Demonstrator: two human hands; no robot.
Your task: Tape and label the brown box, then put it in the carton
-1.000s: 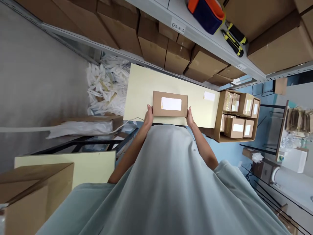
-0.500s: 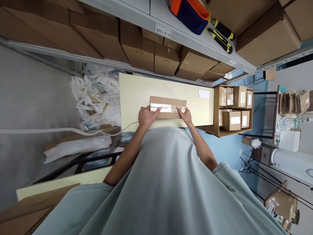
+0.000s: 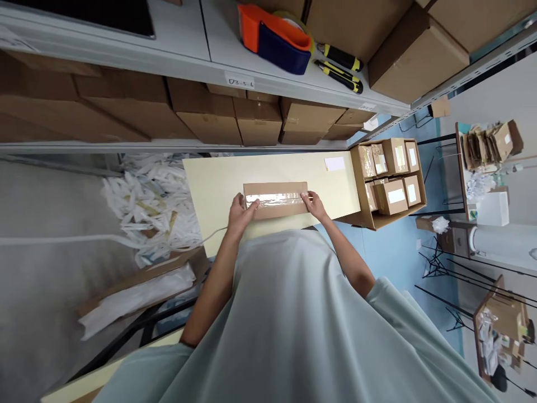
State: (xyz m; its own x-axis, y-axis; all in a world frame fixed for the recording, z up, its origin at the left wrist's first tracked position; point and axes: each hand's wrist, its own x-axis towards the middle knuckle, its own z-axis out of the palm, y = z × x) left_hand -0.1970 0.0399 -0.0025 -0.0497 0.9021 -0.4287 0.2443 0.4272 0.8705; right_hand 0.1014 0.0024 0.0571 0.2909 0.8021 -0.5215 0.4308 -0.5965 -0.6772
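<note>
A long, flat cardboard box (image 3: 277, 211) lies in front of me, with shiny clear tape running along its upper face. My left hand (image 3: 242, 212) grips its left end, thumb on the top near the tape. At the opposite end my right hand (image 3: 314, 204) holds the right edge, thumb on the tape and fingers bent around the side. Beneath the box is a pale yellow table (image 3: 218, 179). A white label (image 3: 334, 163) lies on the table beyond my right hand.
An open carton (image 3: 356, 168) of smaller labelled boxes stands at the table's right end. Above the table runs a shelf with cardboard boxes (image 3: 212, 120), a blue-and-orange tape dispenser (image 3: 285, 53) and utility knives (image 3: 342, 75). Shredded white paper (image 3: 146, 207) heaps at the left.
My view has shifted, so the shelf and table appear lower and further left. My right thumb has moved toward the box's right edge; both hands keep hold of the box.
</note>
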